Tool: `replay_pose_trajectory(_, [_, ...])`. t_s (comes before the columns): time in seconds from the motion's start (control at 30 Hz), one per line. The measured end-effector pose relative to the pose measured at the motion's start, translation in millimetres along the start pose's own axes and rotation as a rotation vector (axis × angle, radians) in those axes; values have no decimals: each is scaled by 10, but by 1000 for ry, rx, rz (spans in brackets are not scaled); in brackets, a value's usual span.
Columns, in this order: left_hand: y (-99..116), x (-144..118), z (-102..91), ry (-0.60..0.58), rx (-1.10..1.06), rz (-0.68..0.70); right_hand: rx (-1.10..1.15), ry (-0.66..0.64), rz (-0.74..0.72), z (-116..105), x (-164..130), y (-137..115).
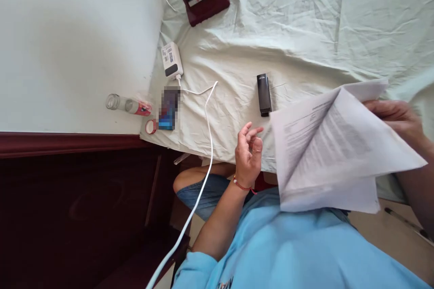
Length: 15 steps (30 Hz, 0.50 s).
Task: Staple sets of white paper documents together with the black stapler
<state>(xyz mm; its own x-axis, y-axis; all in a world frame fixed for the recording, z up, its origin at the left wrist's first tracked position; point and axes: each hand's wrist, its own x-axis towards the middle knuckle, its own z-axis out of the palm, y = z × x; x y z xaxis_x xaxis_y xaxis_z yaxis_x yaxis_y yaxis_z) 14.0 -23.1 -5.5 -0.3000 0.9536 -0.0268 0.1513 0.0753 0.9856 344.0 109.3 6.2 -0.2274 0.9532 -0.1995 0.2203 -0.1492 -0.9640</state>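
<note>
I see the papers (339, 144) as a few white sheets printed with small black text, folded or fanned so the upper leaves lift away from the lower ones. They hang in the air over the near edge of the bed (298, 31), just above my blue shirt (288, 248).

My right hand (402, 119) grips the sheets at their far right edge, fingers closed on the paper; most of the palm is hidden behind it. My left hand (249, 153) is free, raised with the palm turned inward, fingers loosely curled and half open, holding nothing. It sits just beside the left edge of the papers without touching them, a red string around the wrist.

On the pale green sheet, a black remote (264, 95) lies near the top left corner of the papers. Farther left are a white charger (172, 59) and its cable (206, 144), which trails down off the bed.
</note>
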Motion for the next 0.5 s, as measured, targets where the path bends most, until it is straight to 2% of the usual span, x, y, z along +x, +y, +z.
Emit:
replay_pose_trajectory(0.03, [6, 0, 9, -51, -42, -20, 86, -32, 84, -4, 7, 7])
replay_pose_trajectory(0.1, [-13, -7, 28, -124, -89, -47, 140, 6, 122, 31, 16, 3])
replay_pose_trajectory(0.17, [-66, -27, 42, -146, -85, -42, 61, 98, 33, 105, 13, -28])
replay_pose_trajectory(0.3, [-178, -72, 31, -194, -20, 29, -181, 87, -17, 234, -13, -122])
replay_pose_trajectory(0.43, [-213, -67, 21, -184, -32, 67, -209, 74, 10, 250, -14, -150])
replay_pose_trajectory(0.5, [-204, -55, 33, -155, -19, 33, -184, 102, -3, 243, -3, -138])
